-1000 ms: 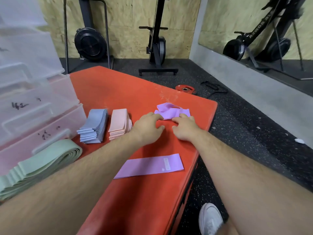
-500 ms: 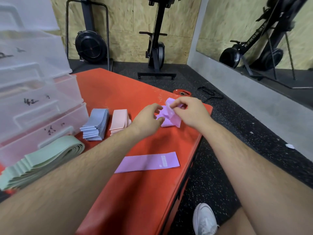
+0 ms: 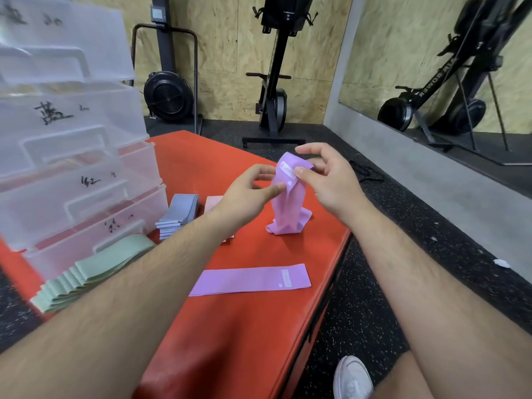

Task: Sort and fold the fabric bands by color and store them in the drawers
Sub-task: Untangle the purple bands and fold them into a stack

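My left hand (image 3: pixel 250 191) and my right hand (image 3: pixel 326 178) both pinch the top of a purple fabric band (image 3: pixel 288 205) that hangs down, its lower end crumpled on the red mat (image 3: pixel 247 335). A second purple band (image 3: pixel 250 280) lies flat on the mat nearer to me. Left of my hands sit a stack of folded blue bands (image 3: pixel 178 215) and a pink stack (image 3: pixel 212 203), partly hidden by my left arm. A fanned pile of green bands (image 3: pixel 92 272) lies at the left, in front of the clear plastic drawers (image 3: pixel 72 180).
The drawer unit has several labelled drawers, all closed. The mat's right edge drops to a dark speckled floor, where my white shoe (image 3: pixel 352 378) shows. Exercise machines (image 3: pixel 273 82) stand along the back wall, and a mirror is at the right.
Both hands lifted the crumpled purple band off the mat; it now hangs upright between my fingers. The view has tilted up slightly.
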Demonstrator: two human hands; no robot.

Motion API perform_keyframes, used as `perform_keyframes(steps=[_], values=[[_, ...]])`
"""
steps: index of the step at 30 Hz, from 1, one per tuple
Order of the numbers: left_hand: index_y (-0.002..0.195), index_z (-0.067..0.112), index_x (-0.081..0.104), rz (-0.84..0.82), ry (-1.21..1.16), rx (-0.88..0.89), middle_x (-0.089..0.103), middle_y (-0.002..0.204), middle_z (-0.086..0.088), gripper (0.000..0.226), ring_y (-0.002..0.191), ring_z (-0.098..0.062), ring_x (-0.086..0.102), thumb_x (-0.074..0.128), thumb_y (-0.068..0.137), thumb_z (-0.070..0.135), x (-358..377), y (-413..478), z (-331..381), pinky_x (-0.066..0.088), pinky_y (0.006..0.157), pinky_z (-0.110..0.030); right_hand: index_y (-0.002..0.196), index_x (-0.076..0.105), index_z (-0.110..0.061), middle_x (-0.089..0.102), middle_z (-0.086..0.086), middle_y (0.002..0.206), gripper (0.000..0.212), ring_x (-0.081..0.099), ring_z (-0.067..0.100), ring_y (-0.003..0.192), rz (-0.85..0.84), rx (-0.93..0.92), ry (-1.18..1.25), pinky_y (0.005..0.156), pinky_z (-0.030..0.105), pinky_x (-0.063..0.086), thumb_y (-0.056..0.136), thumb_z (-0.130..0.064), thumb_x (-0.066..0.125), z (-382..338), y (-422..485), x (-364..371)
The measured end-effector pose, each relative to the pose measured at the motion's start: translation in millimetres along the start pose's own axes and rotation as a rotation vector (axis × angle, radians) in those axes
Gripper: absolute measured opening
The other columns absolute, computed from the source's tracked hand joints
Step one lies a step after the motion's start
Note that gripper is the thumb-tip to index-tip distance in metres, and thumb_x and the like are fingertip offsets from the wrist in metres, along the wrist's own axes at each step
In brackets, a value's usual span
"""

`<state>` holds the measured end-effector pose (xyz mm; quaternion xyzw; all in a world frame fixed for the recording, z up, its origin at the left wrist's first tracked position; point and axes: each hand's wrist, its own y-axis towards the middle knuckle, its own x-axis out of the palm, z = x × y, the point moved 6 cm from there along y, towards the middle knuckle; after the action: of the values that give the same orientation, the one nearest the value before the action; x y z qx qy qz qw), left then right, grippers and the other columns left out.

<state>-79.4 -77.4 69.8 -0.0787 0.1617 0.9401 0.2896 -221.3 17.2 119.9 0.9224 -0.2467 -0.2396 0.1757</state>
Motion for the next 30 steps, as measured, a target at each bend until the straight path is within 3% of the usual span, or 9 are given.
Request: perform_keyframes(steps=[5,8,14,16,19,22,24,27,30], values=[[0.097,0.015,0.064,-0.046,0.044,-0.093,0.064,0.086,0.007,0.020,0.075,-0.008,0.054,0.070,0.089,0.033,1,0,-12,0.041,0.069,-0.024,0.112,0.065,-0.029,0.071,-0.008,0.103,0.027,0.065,0.008,0.095,0.049,0.026,-0.023,0.085,0.024,0.050,0.092,-0.011,0.062,5,1,3],[0.095,0.012,0.065,-0.054,0.063,-0.134,0.067,0.088,0.002,0.021,0.078,-0.011,0.056,0.072,0.087,0.030,0,1,-15,0.043,0.073,-0.027,0.111,0.066,-0.027,0.069,-0.013,0.109,0.024,0.063,0.005,0.102,0.115,0.048,-0.070,0.086,0.021,0.048,0.093,-0.012,0.060,10,2,-1],[0.094,0.013,0.065,-0.154,0.150,-0.172,0.073,0.101,-0.005,0.016,0.095,-0.023,0.067,0.072,0.088,0.027,6,-3,-25,0.052,0.089,-0.039,0.110,0.066,-0.028,0.067,-0.011,0.110,0.022,0.059,-0.002,0.086,0.163,0.119,-0.162,0.067,0.003,0.041,0.093,-0.015,0.060,25,3,-9],[0.093,0.011,0.065,-0.110,0.104,-0.131,0.073,0.094,-0.007,0.014,0.086,-0.020,0.065,0.071,0.089,0.023,3,0,-20,0.052,0.089,-0.041,0.109,0.065,-0.033,0.058,-0.006,0.121,0.031,0.056,0.002,0.083,0.146,0.122,-0.271,0.077,0.011,0.046,0.089,-0.010,0.057,31,2,-9],[0.091,0.014,0.065,-0.069,0.006,-0.072,0.069,0.086,-0.006,0.010,0.081,-0.016,0.060,0.071,0.088,0.021,0,3,-9,0.046,0.080,-0.036,0.103,0.067,-0.037,0.041,-0.006,0.131,0.042,0.054,0.011,0.109,0.061,0.048,-0.347,0.098,0.022,0.043,0.083,-0.003,0.053,29,-1,-1],[0.086,0.021,0.066,-0.026,-0.047,-0.037,0.068,0.085,-0.007,0.008,0.078,-0.014,0.058,0.072,0.087,0.027,-4,4,-3,0.045,0.074,-0.033,0.100,0.067,-0.036,0.055,-0.006,0.125,0.038,0.060,0.009,0.099,-0.124,0.038,-0.193,0.086,0.015,0.047,0.078,-0.006,0.057,19,-6,14],[0.087,0.022,0.066,0.010,-0.066,-0.016,0.067,0.082,-0.002,0.007,0.073,-0.010,0.055,0.070,0.090,0.026,-8,3,3,0.042,0.067,-0.024,0.106,0.068,-0.029,0.065,-0.004,0.117,0.035,0.064,0.011,0.096,-0.191,0.061,-0.117,0.083,0.019,0.051,0.075,-0.014,0.063,17,-7,21],[0.090,0.021,0.063,0.011,-0.087,0.014,0.067,0.080,0.004,0.007,0.069,-0.002,0.059,0.066,0.093,0.025,-10,2,12,0.042,0.060,-0.014,0.101,0.070,-0.017,0.072,-0.002,0.098,0.020,0.064,0.009,0.084,-0.102,0.010,-0.155,0.079,0.024,0.052,0.084,-0.009,0.066,13,-5,19],[0.090,0.023,0.062,-0.033,-0.055,-0.013,0.068,0.085,0.003,0.008,0.073,-0.006,0.057,0.065,0.094,0.029,-8,0,7,0.041,0.064,-0.020,0.094,0.071,-0.017,0.070,-0.007,0.086,0.015,0.059,0.003,0.074,0.014,-0.021,-0.145,0.070,0.021,0.048,0.090,-0.008,0.061,6,0,14]])
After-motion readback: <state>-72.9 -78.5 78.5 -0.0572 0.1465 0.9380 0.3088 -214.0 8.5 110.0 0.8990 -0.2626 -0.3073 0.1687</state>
